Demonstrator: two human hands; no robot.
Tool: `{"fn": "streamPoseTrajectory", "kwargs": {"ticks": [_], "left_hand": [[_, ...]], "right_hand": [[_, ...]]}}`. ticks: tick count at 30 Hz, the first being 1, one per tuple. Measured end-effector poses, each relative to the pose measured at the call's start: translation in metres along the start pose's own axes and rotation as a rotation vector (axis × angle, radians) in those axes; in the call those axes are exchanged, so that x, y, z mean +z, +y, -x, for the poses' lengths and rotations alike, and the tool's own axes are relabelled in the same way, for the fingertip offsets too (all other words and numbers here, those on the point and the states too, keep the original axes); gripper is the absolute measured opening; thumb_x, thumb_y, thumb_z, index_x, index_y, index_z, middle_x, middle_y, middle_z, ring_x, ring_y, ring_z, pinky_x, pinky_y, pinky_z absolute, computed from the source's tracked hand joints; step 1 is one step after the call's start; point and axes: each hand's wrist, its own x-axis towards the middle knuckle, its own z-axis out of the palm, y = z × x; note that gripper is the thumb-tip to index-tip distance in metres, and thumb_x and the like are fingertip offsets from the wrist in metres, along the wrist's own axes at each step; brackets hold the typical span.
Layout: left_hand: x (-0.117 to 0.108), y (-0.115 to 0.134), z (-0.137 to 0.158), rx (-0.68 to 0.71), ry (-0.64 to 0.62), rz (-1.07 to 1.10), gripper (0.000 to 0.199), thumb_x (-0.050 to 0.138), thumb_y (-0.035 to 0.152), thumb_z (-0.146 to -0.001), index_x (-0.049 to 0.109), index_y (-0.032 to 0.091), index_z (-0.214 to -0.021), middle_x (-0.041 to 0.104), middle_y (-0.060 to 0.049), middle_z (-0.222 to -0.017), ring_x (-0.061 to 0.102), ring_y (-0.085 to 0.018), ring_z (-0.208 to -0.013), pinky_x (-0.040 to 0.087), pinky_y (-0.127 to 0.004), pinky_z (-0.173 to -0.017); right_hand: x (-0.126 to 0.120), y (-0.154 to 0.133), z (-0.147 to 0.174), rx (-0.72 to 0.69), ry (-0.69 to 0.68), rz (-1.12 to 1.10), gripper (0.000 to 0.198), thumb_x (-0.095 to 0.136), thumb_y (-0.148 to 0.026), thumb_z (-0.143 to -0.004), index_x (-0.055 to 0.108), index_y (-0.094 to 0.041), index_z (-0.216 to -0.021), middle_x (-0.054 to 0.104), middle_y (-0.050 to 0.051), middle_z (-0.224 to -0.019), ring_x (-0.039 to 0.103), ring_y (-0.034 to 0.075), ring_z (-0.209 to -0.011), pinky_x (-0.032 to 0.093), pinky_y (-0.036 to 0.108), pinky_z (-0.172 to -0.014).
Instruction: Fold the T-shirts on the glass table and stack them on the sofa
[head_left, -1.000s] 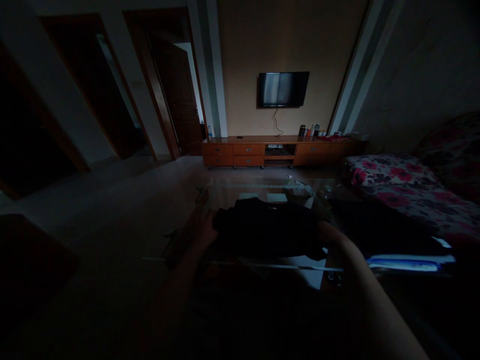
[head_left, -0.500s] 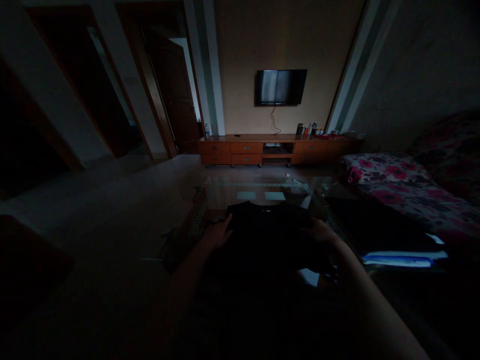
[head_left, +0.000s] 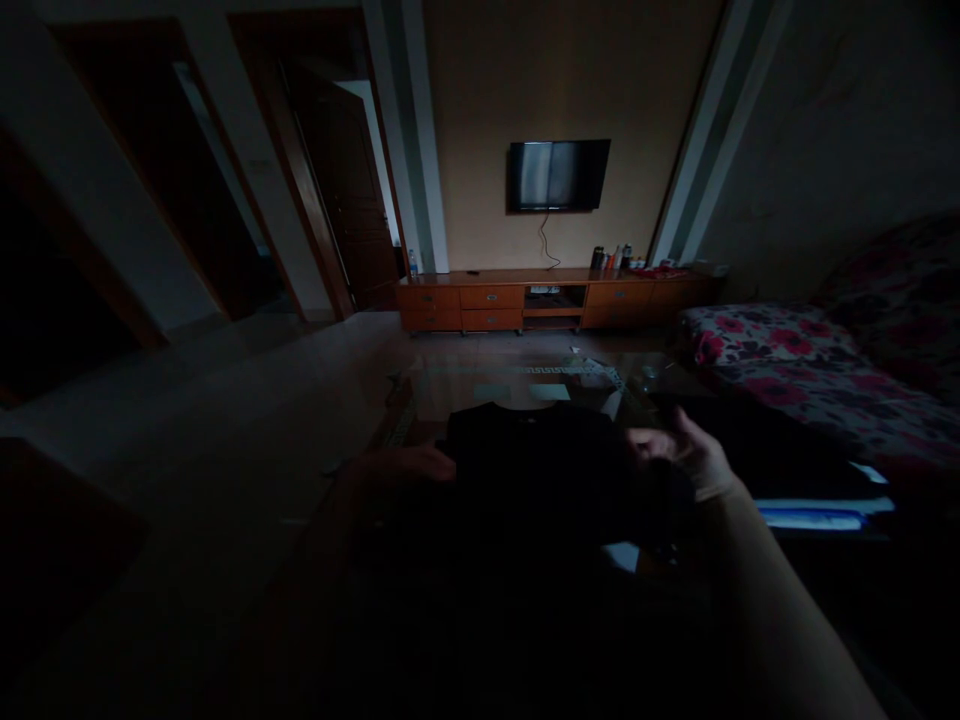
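A black short-sleeved shirt (head_left: 536, 470) lies spread out in front of me over a glass-topped table (head_left: 517, 372), its neckline toward the far side. My left hand (head_left: 420, 463) is at the shirt's left shoulder and sleeve, fingers pointing inward. Darkness hides whether those fingers grip the cloth. By the right sleeve is my right hand (head_left: 694, 455), thumb raised apart from its slightly bent, blurred fingers. The lower part of the shirt is lost in shadow.
Folded dark cloth lies on a stack with white and blue layers (head_left: 817, 515) at the right. Beyond it is a flowered sofa (head_left: 780, 335). A wooden cabinet (head_left: 491, 300) stands under a wall-mounted television (head_left: 559, 175). The room is very dim.
Both hands have moved outward from the shirt's shoulders toward its sleeves. My right hand has turned and lifted its thumb. The sleeves appear spread wider.
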Motion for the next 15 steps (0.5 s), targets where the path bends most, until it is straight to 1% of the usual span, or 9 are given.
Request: {"fn": "streamPoseTrajectory", "kwargs": {"ticks": [1,2,4,5,7,9,11,13,15], "left_hand": [[0.004,0.0,0.0,-0.053,-0.108,0.076,0.04,0.049,0.054,-0.093,0.07,0.02,-0.099,0.076,-0.005,-0.096,0.072,-0.023,-0.085,0.056,-0.032,-0.074],[0.011,0.0,-0.004,-0.091,-0.131,0.103,0.043,0.045,0.055,-0.095,0.07,0.02,-0.102,0.076,-0.006,-0.098,0.072,-0.023,-0.083,0.056,-0.032,-0.072],[0.031,-0.006,-0.022,-0.112,0.052,-0.025,0.035,0.052,0.049,-0.094,0.068,0.021,-0.108,0.075,-0.007,-0.104,0.072,-0.022,-0.088,0.056,-0.034,-0.077],[0.043,-0.01,-0.034,-0.09,0.239,-0.167,0.031,0.053,0.043,-0.093,0.068,0.021,-0.109,0.073,-0.008,-0.108,0.07,-0.023,-0.096,0.056,-0.036,-0.086],[0.065,-0.019,-0.059,-0.055,0.429,-0.387,0.041,0.06,0.035,-0.089,0.063,0.021,-0.127,0.063,-0.011,-0.132,0.062,-0.025,-0.118,0.05,-0.039,-0.103],[0.081,-0.026,-0.078,-0.084,0.446,-0.508,0.069,0.067,0.037,-0.085,0.045,0.024,-0.15,0.045,-0.012,-0.154,0.054,-0.029,-0.133,0.047,-0.039,-0.108],[0.089,-0.029,-0.089,-0.172,0.439,-0.577,0.085,0.067,0.046,-0.087,0.026,0.032,-0.16,0.036,-0.011,-0.16,0.054,-0.033,-0.134,0.049,-0.043,-0.104],[0.09,-0.029,-0.096,-0.257,0.475,-0.624,0.078,0.056,0.054,-0.094,0.019,0.039,-0.161,0.036,-0.012,-0.16,0.059,-0.036,-0.127,0.052,-0.047,-0.097],[0.087,-0.028,-0.1,-0.302,0.529,-0.65,0.065,0.042,0.051,-0.101,0.019,0.042,-0.161,0.031,-0.013,-0.163,0.063,-0.036,-0.121,0.054,-0.049,-0.092]], "right_hand": [[0.004,0.002,-0.005,0.044,-0.032,0.063,0.07,0.045,-0.084,-0.08,0.065,-0.02,-0.1,0.07,0.009,-0.072,0.067,0.025,-0.065,0.054,0.04,-0.069],[0.01,0.007,-0.015,0.066,-0.018,0.168,0.067,0.045,-0.081,-0.084,0.062,-0.02,-0.103,0.07,0.008,-0.075,0.067,0.023,-0.066,0.054,0.037,-0.069],[0.025,0.022,-0.04,0.057,0.142,0.485,0.055,0.054,-0.069,-0.088,0.059,-0.019,-0.112,0.072,0.009,-0.091,0.068,0.02,-0.077,0.054,0.033,-0.074],[0.033,0.033,-0.053,0.074,0.224,0.685,0.052,0.058,-0.064,-0.088,0.06,-0.018,-0.114,0.071,0.01,-0.1,0.069,0.022,-0.086,0.054,0.033,-0.078],[0.048,0.055,-0.074,0.132,0.336,0.951,0.057,0.069,-0.056,-0.082,0.06,-0.015,-0.121,0.066,0.017,-0.119,0.065,0.029,-0.108,0.051,0.037,-0.09],[0.056,0.074,-0.087,0.213,0.426,1.089,0.078,0.076,-0.055,-0.077,0.052,-0.012,-0.137,0.055,0.024,-0.135,0.057,0.037,-0.124,0.046,0.045,-0.1],[0.058,0.087,-0.091,0.278,0.486,1.199,0.094,0.074,-0.062,-0.079,0.037,-0.016,-0.153,0.045,0.027,-0.144,0.053,0.041,-0.129,0.045,0.05,-0.1],[0.054,0.094,-0.093,0.306,0.493,1.288,0.091,0.068,-0.065,-0.084,0.033,-0.023,-0.156,0.043,0.024,-0.146,0.056,0.04,-0.127,0.046,0.05,-0.097],[0.049,0.096,-0.094,0.287,0.47,1.286,0.073,0.066,-0.06,-0.087,0.047,-0.026,-0.149,0.046,0.02,-0.144,0.061,0.036,-0.121,0.048,0.047,-0.095]]}}
